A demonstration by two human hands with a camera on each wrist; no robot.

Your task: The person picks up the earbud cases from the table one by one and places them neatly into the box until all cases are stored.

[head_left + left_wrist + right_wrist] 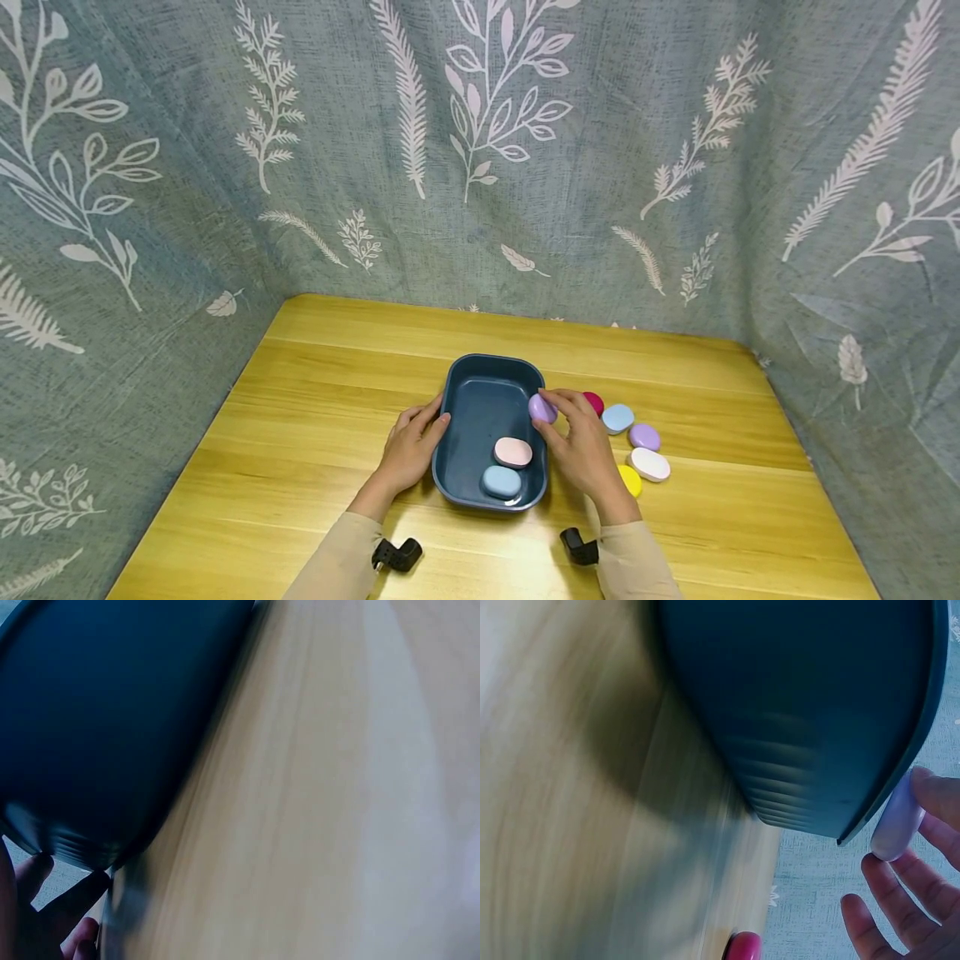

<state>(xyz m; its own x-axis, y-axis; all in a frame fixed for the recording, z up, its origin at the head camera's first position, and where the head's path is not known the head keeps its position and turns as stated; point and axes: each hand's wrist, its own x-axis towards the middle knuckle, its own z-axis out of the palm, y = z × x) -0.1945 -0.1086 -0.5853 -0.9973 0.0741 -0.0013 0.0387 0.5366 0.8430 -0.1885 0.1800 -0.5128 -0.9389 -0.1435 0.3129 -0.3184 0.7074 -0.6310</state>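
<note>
A deep blue rectangular basin (480, 408) with rounded corners stands on the table. My left hand (408, 446) holds its left side, thumb at the rim and fingers against the outer wall; in the left wrist view those fingers (75, 896) touch the wall's outside. At the right rim my right hand (581, 446) pinches a smooth lilac oval bar (542, 408) between thumb and fingers. The right wrist view has this lilac bar (898, 821) tilted beside the basin's edge. Inside the basin lie a pale pink oval bar (513, 452) and a light blue one (502, 482).
Right of the right hand lie a crimson piece (594, 403), a light blue bar (618, 419), another lilac bar (644, 437), a white bar (648, 465) and a yellow piece (630, 481), partly hidden. A patterned curtain (480, 167) surrounds the wooden table (315, 400).
</note>
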